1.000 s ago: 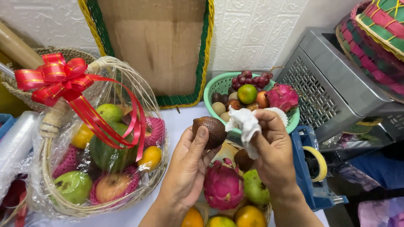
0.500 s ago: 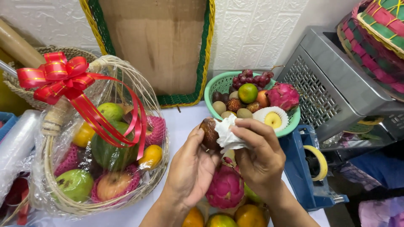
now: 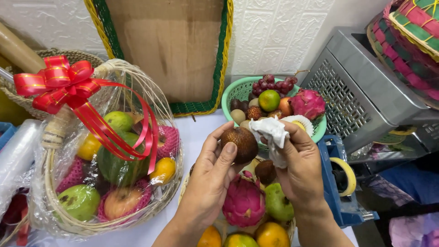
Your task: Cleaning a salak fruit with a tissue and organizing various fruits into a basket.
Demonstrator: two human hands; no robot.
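My left hand [image 3: 208, 180] holds up a brown, scaly, egg-sized fruit [image 3: 241, 142] between thumb and fingers. My right hand [image 3: 299, 167] is just to its right, gripping a crumpled white tissue [image 3: 273, 133] that sits beside the fruit, a little apart from it. Below both hands lies a wicker basket holding a pink dragon fruit [image 3: 243, 202], a green fruit [image 3: 279, 204], a second brown fruit [image 3: 265, 171] and oranges [image 3: 271, 235].
A wrapped gift basket [image 3: 98, 155] with a red bow [image 3: 57, 84] stands at left. A green plastic basket [image 3: 238, 91] of mixed fruit sits behind the hands. A blue tape dispenser [image 3: 338, 183] and a metal machine [image 3: 361, 96] are at right.
The tissue was pressed against the brown fruit half a second ago; now my right hand has drawn it off to the right and the fruit shows fully again.
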